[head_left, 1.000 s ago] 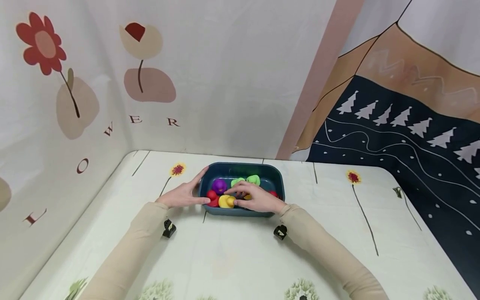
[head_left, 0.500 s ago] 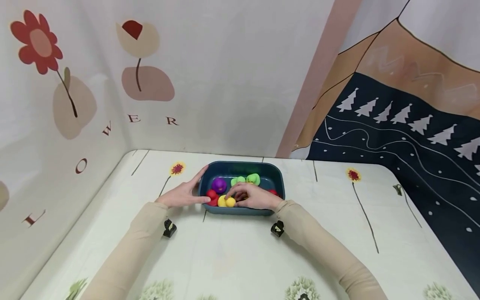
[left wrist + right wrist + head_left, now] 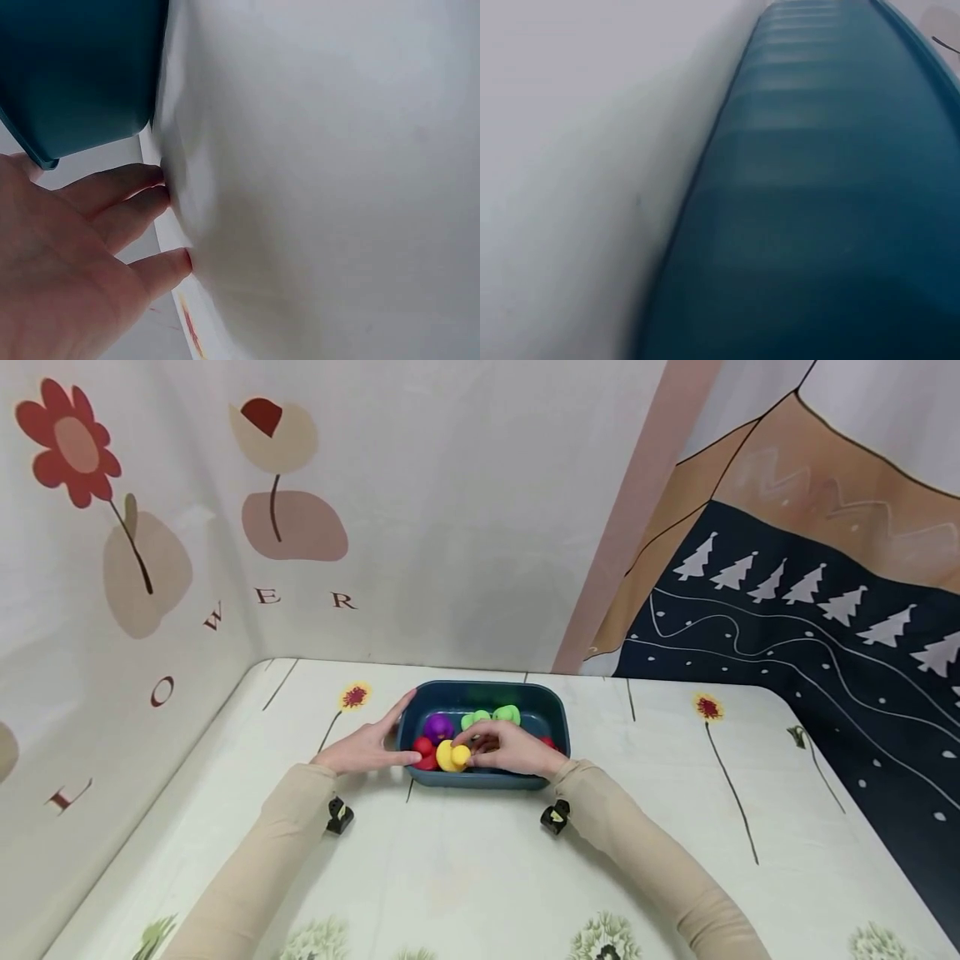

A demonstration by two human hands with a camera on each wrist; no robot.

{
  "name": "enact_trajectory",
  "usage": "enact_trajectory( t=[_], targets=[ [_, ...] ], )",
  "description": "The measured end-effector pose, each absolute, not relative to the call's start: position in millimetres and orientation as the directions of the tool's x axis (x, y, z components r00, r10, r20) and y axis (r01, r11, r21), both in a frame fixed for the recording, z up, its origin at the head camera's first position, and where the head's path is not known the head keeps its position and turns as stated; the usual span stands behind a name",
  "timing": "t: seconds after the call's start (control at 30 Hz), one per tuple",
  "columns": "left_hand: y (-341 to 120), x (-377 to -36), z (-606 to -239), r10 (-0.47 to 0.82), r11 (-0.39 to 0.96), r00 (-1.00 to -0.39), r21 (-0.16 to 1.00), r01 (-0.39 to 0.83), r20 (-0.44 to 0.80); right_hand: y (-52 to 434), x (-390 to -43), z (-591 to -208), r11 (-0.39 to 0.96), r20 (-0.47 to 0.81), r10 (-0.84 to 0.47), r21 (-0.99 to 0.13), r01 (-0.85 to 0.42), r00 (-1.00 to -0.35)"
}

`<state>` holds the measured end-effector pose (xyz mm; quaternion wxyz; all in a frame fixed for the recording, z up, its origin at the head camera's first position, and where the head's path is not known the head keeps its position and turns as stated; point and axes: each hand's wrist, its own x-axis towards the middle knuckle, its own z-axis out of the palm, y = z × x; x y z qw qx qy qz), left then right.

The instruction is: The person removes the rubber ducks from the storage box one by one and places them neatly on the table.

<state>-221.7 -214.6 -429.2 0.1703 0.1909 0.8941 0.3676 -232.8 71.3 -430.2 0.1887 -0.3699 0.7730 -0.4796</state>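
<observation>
A dark teal plastic box (image 3: 480, 781) stands on the cloth-covered table, with several toy ducks in it. My right hand (image 3: 513, 750) reaches over its near wall and pinches a yellow rubber duck (image 3: 450, 757) between thumb and fingers. Along the box's left end lies my left hand (image 3: 366, 748), thumb at the near left corner and straight index finger along the rim; its other fingers (image 3: 124, 217) are spread, tips at the cloth. Beside the yellow duck are a red duck (image 3: 425, 752) and a purple duck (image 3: 438, 727). The right wrist view shows only the box's ribbed side wall (image 3: 802, 187) and cloth.
Behind the right hand sit two light green ducks (image 3: 506, 715). Part of another red toy (image 3: 549, 742) shows at the box's right end. A printed cloth backdrop (image 3: 450, 527) rises behind the table and along its left and right sides.
The yellow duck has turned in the right hand's fingers and now sits slightly higher. The right hand shifted a little left, then rose slightly; the left hand and box kept their places.
</observation>
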Motion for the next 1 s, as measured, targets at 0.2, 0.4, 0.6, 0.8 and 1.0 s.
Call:
enact_trajectory(
  t=[0.2,0.4,0.6,0.8,1.0],
  targets=[
    [-214.9,-222.5,-429.1,0.467,0.655,-0.868,0.725,0.214,-0.166,72.8,-233.2,-426.9,0.242,0.101,-0.727,-0.888,-0.391,-0.68],
    [-214.0,-221.3,-428.4,0.462,0.656,-0.869,0.728,0.199,-0.178,74.7,-231.8,-422.1,0.254,0.1,-0.707,-0.888,-0.384,-0.7],
    [-213.8,-220.0,-428.7,0.456,0.659,-0.871,0.727,0.193,-0.183,79.1,-227.1,-412.7,0.281,0.08,-0.676,-0.891,-0.357,-0.733],
    [-213.9,-220.0,-428.7,0.453,0.661,-0.872,0.725,0.191,-0.184,86.8,-222.3,-398.8,0.305,0.083,-0.651,-0.882,-0.36,-0.755],
    [-213.5,-221.1,-429.4,0.452,0.66,-0.874,0.726,0.193,-0.179,98.0,-219.6,-387.9,0.321,0.087,-0.645,-0.871,-0.373,-0.759]
  ],
)
